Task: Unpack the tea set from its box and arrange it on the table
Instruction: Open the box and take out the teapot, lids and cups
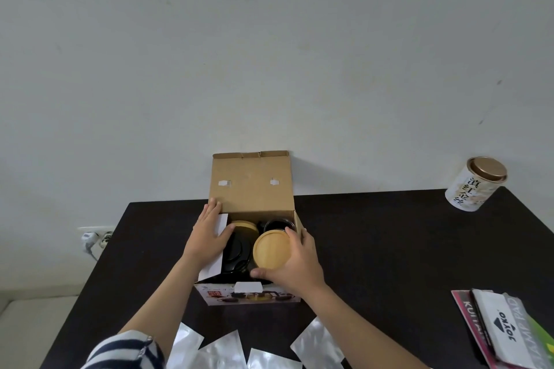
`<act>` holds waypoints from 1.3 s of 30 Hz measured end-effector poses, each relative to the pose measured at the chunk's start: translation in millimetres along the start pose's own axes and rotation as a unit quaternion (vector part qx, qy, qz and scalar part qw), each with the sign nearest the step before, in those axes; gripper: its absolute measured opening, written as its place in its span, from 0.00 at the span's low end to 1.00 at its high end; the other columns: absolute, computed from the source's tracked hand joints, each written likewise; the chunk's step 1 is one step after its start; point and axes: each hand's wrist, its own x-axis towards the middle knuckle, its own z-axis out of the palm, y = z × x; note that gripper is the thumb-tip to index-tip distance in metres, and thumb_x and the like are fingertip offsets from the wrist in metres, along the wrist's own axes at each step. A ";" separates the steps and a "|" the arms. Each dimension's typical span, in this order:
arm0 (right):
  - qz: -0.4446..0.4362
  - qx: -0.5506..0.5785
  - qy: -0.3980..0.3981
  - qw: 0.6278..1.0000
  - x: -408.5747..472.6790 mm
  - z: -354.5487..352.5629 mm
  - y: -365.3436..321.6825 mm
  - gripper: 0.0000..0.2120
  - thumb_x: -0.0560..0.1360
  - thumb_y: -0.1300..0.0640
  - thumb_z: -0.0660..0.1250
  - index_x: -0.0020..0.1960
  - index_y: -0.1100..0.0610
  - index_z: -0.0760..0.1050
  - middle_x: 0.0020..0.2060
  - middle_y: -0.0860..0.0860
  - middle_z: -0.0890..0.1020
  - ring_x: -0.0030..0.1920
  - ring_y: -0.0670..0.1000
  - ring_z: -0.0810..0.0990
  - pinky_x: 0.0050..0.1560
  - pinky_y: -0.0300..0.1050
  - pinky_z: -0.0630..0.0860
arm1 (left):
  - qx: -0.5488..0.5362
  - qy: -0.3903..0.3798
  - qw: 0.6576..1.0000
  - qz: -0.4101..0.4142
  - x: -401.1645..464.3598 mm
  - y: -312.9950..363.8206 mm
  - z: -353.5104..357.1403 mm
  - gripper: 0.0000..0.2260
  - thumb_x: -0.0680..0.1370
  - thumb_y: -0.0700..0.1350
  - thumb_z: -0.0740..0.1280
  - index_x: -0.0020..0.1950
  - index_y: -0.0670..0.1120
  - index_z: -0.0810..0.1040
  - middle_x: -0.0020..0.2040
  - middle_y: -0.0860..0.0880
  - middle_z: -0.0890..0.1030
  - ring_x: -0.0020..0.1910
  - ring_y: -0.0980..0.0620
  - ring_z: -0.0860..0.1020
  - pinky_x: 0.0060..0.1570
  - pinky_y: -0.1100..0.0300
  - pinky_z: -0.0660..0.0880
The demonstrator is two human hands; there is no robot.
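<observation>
Cardboard box (251, 189) sits open at the middle of the dark table (389, 249), lid flap standing up against the wall. Right hand (295, 260) is closed around the rim of a round wooden piece (272, 249), thumb at its near edge, fingers over the far edge, above the right side of the box; whether it is a lid or a coaster on a cup I cannot tell. Left hand (208, 234) lies spread and flat on the box's left wall and its white insert (220, 225), holding nothing, bracing. Inside: a black teapot-like piece (236, 252) left of centre, a second wooden disc (244, 226) behind, a dark cup (275, 225) at the back right. Step in hand, as judged: lifting the wooden piece clear. Best done straight up, left hand pressing the box down so it does not ride along; check whether anything hangs beneath before swinging aside. Set down on bare table to the right, clear of the silver pouches (221, 350) near the front edge.
</observation>
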 end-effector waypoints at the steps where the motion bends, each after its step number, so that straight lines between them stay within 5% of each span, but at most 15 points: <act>1: 0.000 -0.005 0.001 1.000 0.1 0.2 0.4 0.61 0.47 0.20 0.67 0.74 0.43 0.52 0.74 0.50 0.53 0.74 0.54 0.56 0.68 0.55 0.68 | -0.014 -0.002 1.000 -0.008 -1.0 1.5 -2.0 0.32 0.78 0.52 0.63 0.78 0.47 0.51 0.77 0.50 0.55 0.76 0.49 0.53 0.72 0.52 0.57; 4: -0.002 -0.015 0.005 1.000 -1.5 0.0 -0.7 0.57 0.49 0.22 0.70 0.72 0.42 0.55 0.73 0.51 0.54 0.74 0.55 0.57 0.66 0.54 0.69 | -0.066 0.013 0.998 -0.019 -7.9 9.6 -14.6 0.32 0.79 0.48 0.64 0.78 0.52 0.50 0.74 0.50 0.65 0.72 0.47 0.64 0.67 0.51 0.66; 8: 0.003 -0.083 0.005 0.997 -2.6 -0.4 -3.8 0.55 0.54 0.24 0.69 0.74 0.45 0.55 0.75 0.55 0.52 0.75 0.59 0.52 0.71 0.58 0.60 | -0.043 0.047 0.998 0.015 -16.0 10.9 -37.6 0.26 0.79 0.41 0.63 0.76 0.52 0.60 0.74 0.50 0.65 0.73 0.48 0.63 0.68 0.51 0.65; 12: -0.017 -0.188 0.010 0.982 2.4 -3.6 -13.7 0.54 0.57 0.24 0.67 0.73 0.51 0.59 0.76 0.56 0.49 0.76 0.61 0.46 0.73 0.65 0.48 | 0.170 0.004 0.985 0.032 -19.4 0.9 -60.9 0.21 0.79 0.40 0.59 0.72 0.53 0.67 0.76 0.53 0.60 0.76 0.50 0.56 0.72 0.39 0.50; 16: -0.046 -0.255 0.006 0.966 5.9 -10.5 -26.4 0.50 0.59 0.26 0.68 0.70 0.56 0.65 0.74 0.55 0.54 0.74 0.60 0.52 0.73 0.63 0.52 | 0.331 -0.080 0.939 -0.039 -28.5 0.4 -59.1 0.22 0.81 0.46 0.54 0.75 0.53 0.59 0.76 0.51 0.60 0.77 0.51 0.50 0.68 0.34 0.36; 23: -0.063 -0.300 -0.054 0.950 9.4 -17.4 -36.8 0.54 0.64 0.30 0.69 0.76 0.61 0.53 0.71 0.57 0.62 0.72 0.60 0.57 0.73 0.64 0.52 | 0.152 -0.049 0.972 -0.174 -31.2 21.0 -0.6 0.34 0.80 0.61 0.50 0.76 0.39 0.48 0.78 0.41 0.52 0.77 0.43 0.49 0.71 0.38 0.43; 27: -0.061 -0.296 -0.067 0.951 10.6 -17.2 -37.4 0.55 0.64 0.30 0.68 0.77 0.61 0.51 0.73 0.58 0.61 0.74 0.61 0.53 0.73 0.64 0.53 | 0.171 0.025 0.968 -0.183 -42.3 29.3 19.4 0.36 0.80 0.62 0.46 0.76 0.37 0.43 0.78 0.39 0.47 0.76 0.42 0.50 0.72 0.39 0.48; 34: -0.068 -0.181 -0.016 0.981 13.0 -16.5 -22.9 0.49 0.58 0.29 0.70 0.71 0.52 0.61 0.68 0.51 0.67 0.69 0.57 0.60 0.66 0.55 0.67 | 0.180 0.062 0.966 -0.173 -43.5 25.5 23.5 0.35 0.79 0.61 0.48 0.76 0.38 0.45 0.77 0.40 0.50 0.76 0.42 0.51 0.71 0.39 0.50; 39: -0.043 0.082 0.045 0.995 2.1 -26.5 -12.6 0.52 0.60 0.35 0.76 0.75 0.50 0.57 0.67 0.48 0.64 0.68 0.51 0.66 0.65 0.48 0.69 | 0.189 0.086 0.968 -0.139 -44.2 27.4 24.0 0.33 0.79 0.59 0.52 0.76 0.39 0.50 0.77 0.41 0.54 0.76 0.42 0.52 0.71 0.39 0.50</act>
